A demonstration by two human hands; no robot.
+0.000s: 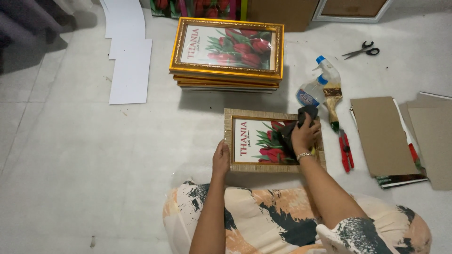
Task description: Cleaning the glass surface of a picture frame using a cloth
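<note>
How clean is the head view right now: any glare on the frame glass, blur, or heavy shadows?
Head view: even, soft light; no strong glare on the framed print under the right hand; a soft shadow falls beside the stack of gold frames; edges look sharp, with slight wide-angle bending at the borders; left hand is crisp, not blurred.

The scene was evenly and fairly brightly lit from above, the pale floor (84,155) washed almost white; shadows were soft and short, the clearest one falling just below and right of the stack of gold frames (227,51); a dim patch darkened the upper left corner; faint sheen lay on the glass of the top frame; focus was sharp at centre; straight edges bowed slightly toward the borders.
</note>
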